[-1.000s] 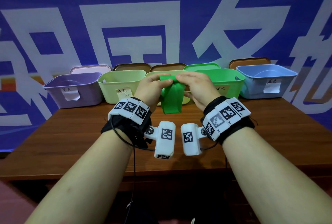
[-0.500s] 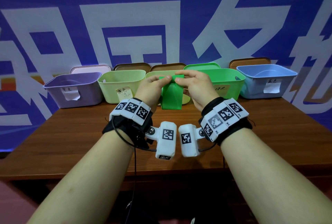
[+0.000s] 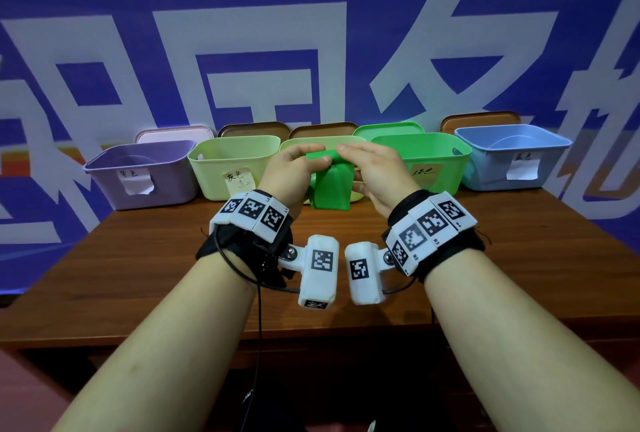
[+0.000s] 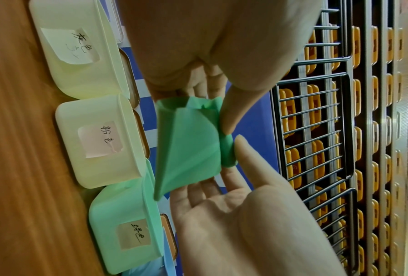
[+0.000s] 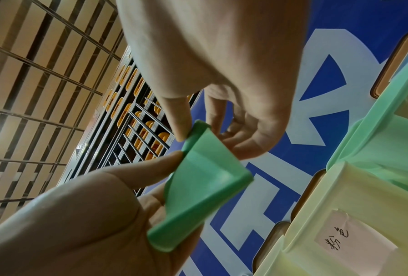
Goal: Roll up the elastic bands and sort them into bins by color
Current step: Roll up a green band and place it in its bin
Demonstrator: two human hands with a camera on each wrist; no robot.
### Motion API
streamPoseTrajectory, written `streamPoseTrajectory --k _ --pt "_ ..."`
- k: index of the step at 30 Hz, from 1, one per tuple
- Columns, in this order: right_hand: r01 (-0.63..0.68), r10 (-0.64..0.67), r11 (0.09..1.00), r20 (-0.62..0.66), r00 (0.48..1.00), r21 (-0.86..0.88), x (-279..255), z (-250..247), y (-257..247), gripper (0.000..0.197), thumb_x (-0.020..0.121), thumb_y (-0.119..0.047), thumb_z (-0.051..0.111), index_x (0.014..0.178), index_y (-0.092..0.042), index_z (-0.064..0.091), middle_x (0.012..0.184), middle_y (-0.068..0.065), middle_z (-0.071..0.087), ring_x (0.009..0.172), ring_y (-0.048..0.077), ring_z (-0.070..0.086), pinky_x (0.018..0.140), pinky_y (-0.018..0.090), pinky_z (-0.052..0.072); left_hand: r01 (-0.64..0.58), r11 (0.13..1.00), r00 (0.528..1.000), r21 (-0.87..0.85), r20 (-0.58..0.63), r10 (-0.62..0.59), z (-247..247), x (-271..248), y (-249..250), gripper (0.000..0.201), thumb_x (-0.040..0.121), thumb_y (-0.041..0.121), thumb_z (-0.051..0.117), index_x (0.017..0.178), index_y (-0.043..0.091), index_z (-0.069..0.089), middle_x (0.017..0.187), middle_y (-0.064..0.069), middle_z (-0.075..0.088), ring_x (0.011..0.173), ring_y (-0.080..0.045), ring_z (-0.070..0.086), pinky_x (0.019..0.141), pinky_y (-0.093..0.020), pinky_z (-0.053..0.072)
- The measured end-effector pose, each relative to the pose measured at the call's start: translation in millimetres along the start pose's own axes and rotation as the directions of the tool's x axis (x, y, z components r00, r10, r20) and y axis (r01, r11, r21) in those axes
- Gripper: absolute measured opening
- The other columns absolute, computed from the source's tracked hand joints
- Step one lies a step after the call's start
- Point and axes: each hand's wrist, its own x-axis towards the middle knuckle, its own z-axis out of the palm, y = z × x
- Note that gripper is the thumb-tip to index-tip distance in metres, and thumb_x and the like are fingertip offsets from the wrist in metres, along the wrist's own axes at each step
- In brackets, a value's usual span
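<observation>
A green elastic band (image 3: 330, 185) hangs in the air above the wooden table (image 3: 173, 258), in front of the row of bins. Its top edge is wound into a small roll and a folded tail droops below. My left hand (image 3: 298, 168) pinches the roll's left end and my right hand (image 3: 374, 168) pinches its right end. In the left wrist view, the band (image 4: 188, 145) sits between my left hand's thumb (image 4: 228, 112) and the right hand (image 4: 221, 196). Seen from the right wrist, the band (image 5: 205, 186) is held by my right hand (image 5: 181, 128) and left hand (image 5: 91, 214). The green bin (image 3: 433, 154) stands just right of the hands.
Along the table's back edge stand a purple bin (image 3: 145, 175), a yellow-green bin (image 3: 228, 161), a pale bin (image 3: 294, 146) partly hidden by my hands, and a blue bin (image 3: 512, 151). Lids lean behind them against a blue banner wall. Each bin carries a paper label.
Both hands have risen slightly and turned the band's top edge over. The hanging tail has become shorter as more of it wound into the roll.
</observation>
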Motion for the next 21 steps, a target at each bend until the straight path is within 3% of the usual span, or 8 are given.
streamPoseTrajectory --k 6,11,16,21 --pt "0.005 -0.005 0.999 -0.02 1.0 -0.031 0.8 -0.6 1.4 0.005 0.09 -0.016 0.062 0.087 -0.015 0.066 0.089 0.011 0.07 0.085 0.026 0.069 0.084 0.044 0.057 0.031 0.999 0.999 -0.007 0.034 -0.031 0.9 -2.2 -0.1 0.014 0.089 0.002 0.06 0.097 0.014 0.06 0.104 -0.018 0.064 0.083 -0.028 0.065 0.065 -0.034 0.053" --pt "0.039 -0.041 0.998 -0.049 0.998 -0.042 1.5 -0.7 2.4 0.013 0.089 -0.009 0.062 0.085 -0.02 0.067 0.098 0.015 0.069 0.094 0.03 0.068 0.086 0.047 0.056 0.032 0.997 0.999 -0.075 0.034 -0.029 3.9 -4.6 2.3 0.006 0.09 0.013 0.063 0.094 0.009 0.061 0.09 -0.011 0.067 0.078 -0.025 0.066 0.065 -0.031 0.055" --pt "0.055 -0.055 0.998 -0.03 0.998 0.008 -2.2 -1.4 -0.3 0.019 0.087 0.001 0.06 0.085 -0.017 0.066 0.088 0.009 0.067 0.092 0.03 0.068 0.083 0.041 0.057 0.035 0.998 0.999 -0.058 0.008 -0.035 5.9 -4.4 0.5 0.017 0.092 0.022 0.061 0.098 0.006 0.061 0.088 -0.01 0.066 0.075 -0.02 0.066 0.063 -0.027 0.055" --pt "0.051 -0.05 0.998 -0.027 0.998 0.023 -4.4 -2.3 -1.7 0.023 0.084 0.007 0.06 0.084 -0.015 0.067 0.094 0.012 0.065 0.092 0.028 0.066 0.08 0.036 0.057 0.035 0.997 0.999 -0.063 -0.02 -0.036 5.7 -6.4 -0.2 0.008 0.091 0.015 0.062 0.089 0.007 0.06 0.083 -0.01 0.065 0.07 -0.018 0.065 0.061 -0.025 0.056"
